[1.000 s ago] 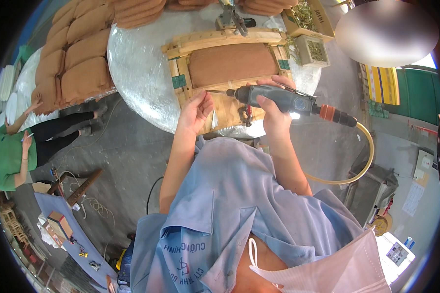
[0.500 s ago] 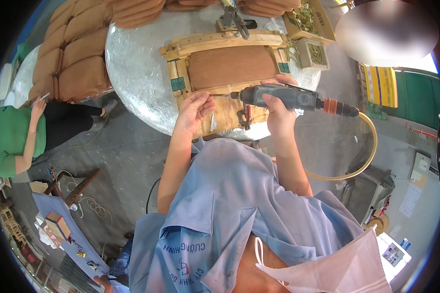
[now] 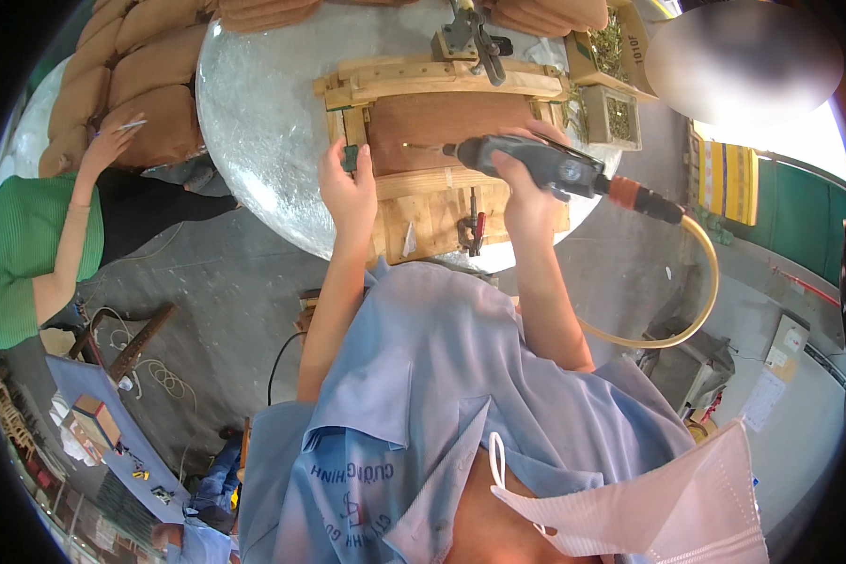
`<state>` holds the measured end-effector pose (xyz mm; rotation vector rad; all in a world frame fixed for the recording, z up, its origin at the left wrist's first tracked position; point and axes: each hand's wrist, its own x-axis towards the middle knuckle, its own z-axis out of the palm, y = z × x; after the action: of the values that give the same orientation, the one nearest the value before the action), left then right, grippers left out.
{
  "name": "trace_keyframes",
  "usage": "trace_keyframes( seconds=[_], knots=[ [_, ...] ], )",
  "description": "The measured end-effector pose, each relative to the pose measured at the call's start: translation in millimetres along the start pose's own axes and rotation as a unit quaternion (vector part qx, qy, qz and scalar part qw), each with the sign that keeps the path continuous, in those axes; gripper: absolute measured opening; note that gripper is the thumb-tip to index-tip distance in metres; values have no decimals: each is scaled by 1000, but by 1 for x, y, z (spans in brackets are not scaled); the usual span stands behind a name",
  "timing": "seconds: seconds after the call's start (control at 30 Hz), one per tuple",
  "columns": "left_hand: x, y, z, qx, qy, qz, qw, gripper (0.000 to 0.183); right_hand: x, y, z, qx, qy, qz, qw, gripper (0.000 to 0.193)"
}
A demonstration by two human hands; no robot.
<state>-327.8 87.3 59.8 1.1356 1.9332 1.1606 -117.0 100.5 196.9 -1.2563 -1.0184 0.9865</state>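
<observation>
My right hand (image 3: 528, 188) is wrapped round a dark grey air screwdriver (image 3: 536, 164), with an orange-and-black coupling and a yellowish hose behind it. Its long bit, with a small brass-coloured tip, points left over a brown padded panel (image 3: 442, 127). The panel sits inside a wooden frame (image 3: 414, 89) on a round table. My left hand (image 3: 350, 202) is at the frame's left end beside a green hinge-like plate (image 3: 350, 158). Its thumb and fingers are apart, and I see nothing held in them.
A metal toggle clamp (image 3: 470, 47) stands at the frame's far side. A red-handled clamp (image 3: 477, 226) lies on the near board. Boxes of screws (image 3: 611, 113) sit at the far right. Brown cushions (image 3: 160, 70) are stacked at left, near a person in green (image 3: 42, 244).
The screwdriver has tilted and its bit now lies over the brown panel. My left hand has left the bit's tip and moved up to the frame's left end. The person in green has raised a hand.
</observation>
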Motion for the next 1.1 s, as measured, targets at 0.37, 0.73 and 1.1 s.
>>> trace_keyframes(
  seconds=[0.37, 0.73, 1.1],
  knots=[
    [37, -41, 48, 252, -5, -14, 968, 88, 68, 53, 100, -96, -159, -93, 978, 52],
    [39, -50, 52, 255, 10, -10, 967, 87, 77, 71, 117, -137, -199, -117, 963, 48],
    [37, -41, 46, 247, 0, -14, 969, 88, 67, 59, 120, -135, -175, -127, 967, 41]
  ],
)
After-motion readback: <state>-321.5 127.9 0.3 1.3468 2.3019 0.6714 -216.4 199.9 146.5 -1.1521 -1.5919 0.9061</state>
